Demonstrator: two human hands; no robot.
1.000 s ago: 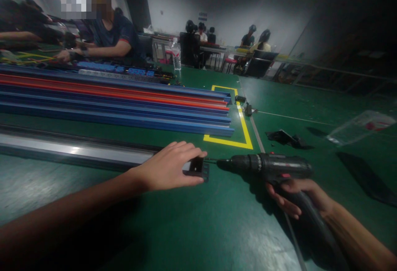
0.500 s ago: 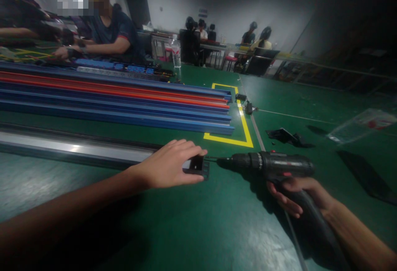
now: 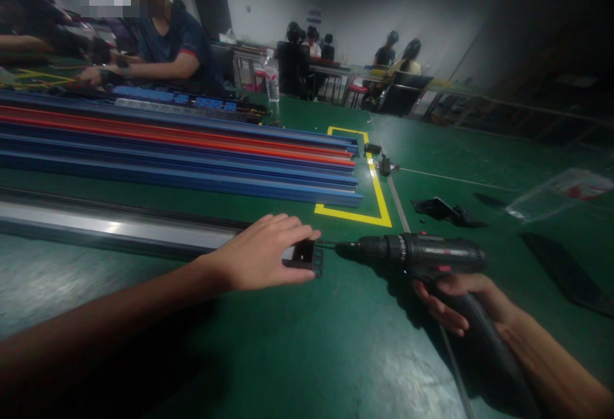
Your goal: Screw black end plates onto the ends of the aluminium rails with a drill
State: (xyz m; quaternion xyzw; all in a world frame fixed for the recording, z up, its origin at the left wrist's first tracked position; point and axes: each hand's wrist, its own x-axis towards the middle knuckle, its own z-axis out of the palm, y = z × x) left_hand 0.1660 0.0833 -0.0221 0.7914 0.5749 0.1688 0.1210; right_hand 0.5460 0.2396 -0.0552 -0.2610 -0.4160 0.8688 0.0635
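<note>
A long metal profile (image 3: 125, 227) with a silvery top and dark sides lies across the green work surface from the left. My left hand (image 3: 263, 251) grips its right end, thumb on the near side and fingers over the far side. A black end piece (image 3: 317, 261) shows just past the fingertips. In my right hand (image 3: 460, 300) is a black power drill (image 3: 432, 254), held by its handle and pointing left. Its long thin bit (image 3: 336, 244) reaches the end piece near my left fingertips; whether the tip sits in a screw cannot be made out.
Blue and orange profiles (image 3: 192, 157) lie behind, ending inside yellow tape (image 3: 352, 216). Small black parts (image 3: 439, 209), a lying clear bottle (image 3: 559, 195) and a dark flat piece (image 3: 561, 272) are at the right. A standing bottle (image 3: 272, 80) and a seated person (image 3: 175, 51) are beyond.
A small bluish light now shows on the drill below its chuck. Both hands and the metal profile hold nearly the same positions.
</note>
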